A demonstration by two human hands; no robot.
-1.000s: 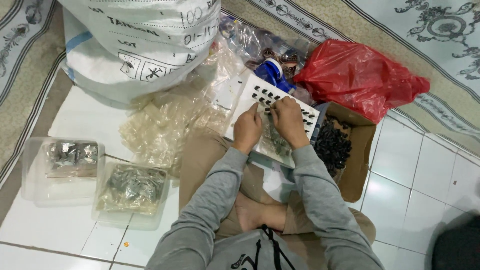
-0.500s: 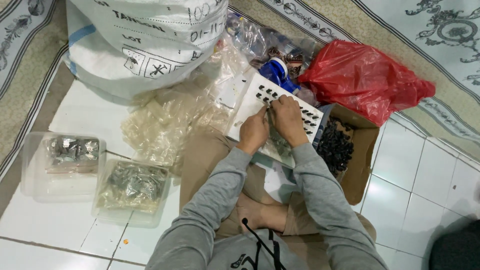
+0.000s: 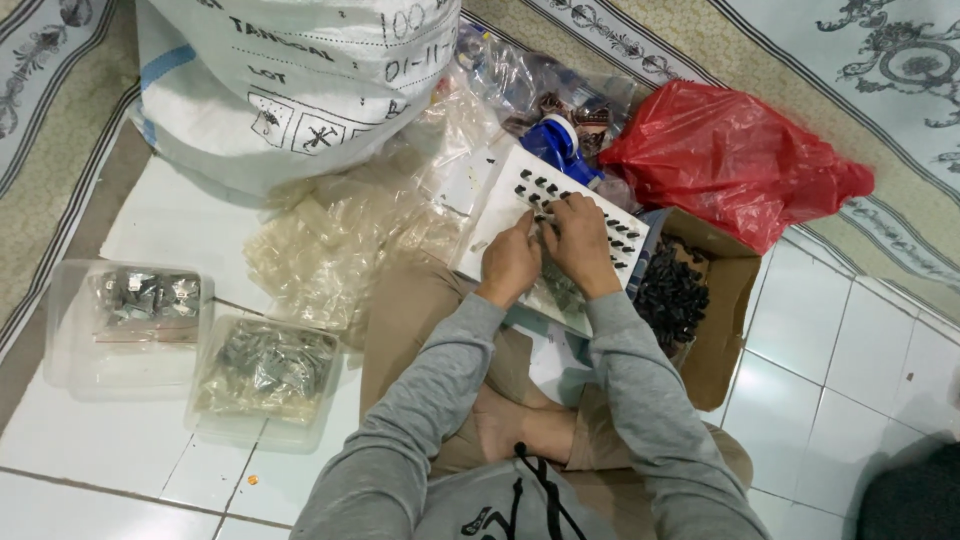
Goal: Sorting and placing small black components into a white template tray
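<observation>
— What's on your lap?
— A flat white tray (image 3: 510,195), rows of small black clips pressed into it.
— Your hands?
— Left hand (image 3: 510,262) and right hand (image 3: 578,240) curl on the tray; what they're gripping, I cannot tell.

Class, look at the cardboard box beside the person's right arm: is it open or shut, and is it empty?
Open and not empty. The cardboard box has its flaps spread, and a heap of small black parts shows inside.

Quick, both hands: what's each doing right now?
Left hand: curled on the white tray, grip unclear.
Right hand: fingers bent on tray's small black parts, grip unclear.
</observation>
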